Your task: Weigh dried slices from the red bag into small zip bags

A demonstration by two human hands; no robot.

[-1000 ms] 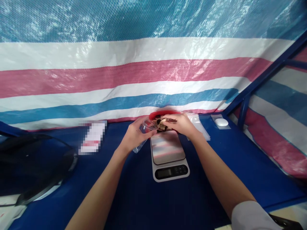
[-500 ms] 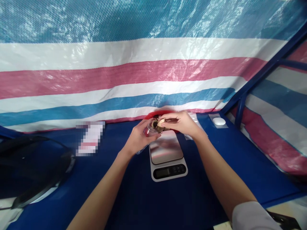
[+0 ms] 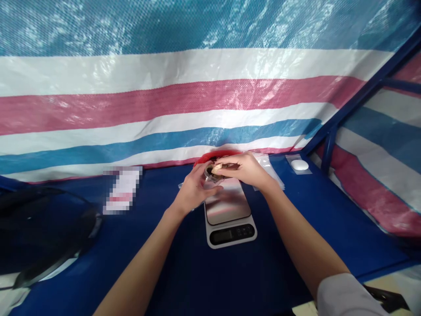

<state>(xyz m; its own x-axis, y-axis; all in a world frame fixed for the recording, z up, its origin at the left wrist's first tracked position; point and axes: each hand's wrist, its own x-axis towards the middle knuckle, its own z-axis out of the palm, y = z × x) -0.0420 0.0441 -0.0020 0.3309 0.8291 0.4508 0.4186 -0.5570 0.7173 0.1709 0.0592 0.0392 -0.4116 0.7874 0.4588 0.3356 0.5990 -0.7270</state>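
My left hand [image 3: 194, 188] is wrapped round a small clear plastic jar [image 3: 210, 177], tilted above the back of a kitchen scale [image 3: 228, 206]. Between the fingertips of my right hand [image 3: 245, 167] is a pale, dried-looking piece [image 3: 217, 168], held at the jar's mouth. Something dark shows inside the jar, too small to name. Behind both hands a red basin [image 3: 205, 156] is partly hidden, with dark contents. The scale has a shiny metal plate and a dark display panel whose digits I cannot read.
Clear plastic bags [image 3: 270, 169] lie right of the basin. A white oval object [image 3: 299, 165] rests on a clear packet at the back right. A blurred-out paper [image 3: 123, 191] and a large black object [image 3: 49, 232] are on the left. A striped tarp [image 3: 164, 105] hangs behind the blue table [image 3: 210, 281].
The pale piece in my right hand has shifted slightly left, over the jar's mouth. The jar looks more upright in my left hand. The scale has stayed in place.
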